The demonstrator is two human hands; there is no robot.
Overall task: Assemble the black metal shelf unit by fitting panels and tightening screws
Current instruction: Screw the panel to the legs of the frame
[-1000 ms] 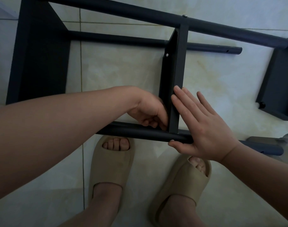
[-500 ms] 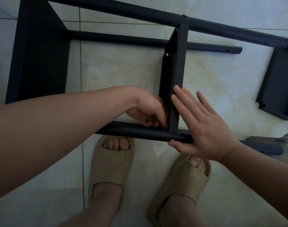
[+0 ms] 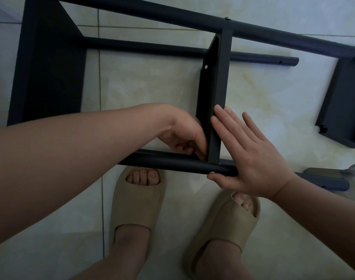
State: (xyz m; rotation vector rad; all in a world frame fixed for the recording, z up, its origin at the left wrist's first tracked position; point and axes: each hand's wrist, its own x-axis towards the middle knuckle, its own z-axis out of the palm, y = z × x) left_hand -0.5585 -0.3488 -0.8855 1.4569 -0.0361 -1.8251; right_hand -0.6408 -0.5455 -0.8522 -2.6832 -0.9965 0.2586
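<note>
Panel (image 3: 215, 98) is steadied by the flattened right hand (image 3: 251, 158); the left hand (image 3: 184, 136) is curled at the joint, perhaps round a screw.

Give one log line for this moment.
step: middle panel onto near tube | left hand: curled beside panel, grip hidden | right hand: flat on panel

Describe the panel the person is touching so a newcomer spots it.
On the floor lies a black tube frame. Midway along, one narrow panel spans its near and far tubes. Unlike the wide panel at left and the end panel at right, the right hand lies flat against it.
</note>
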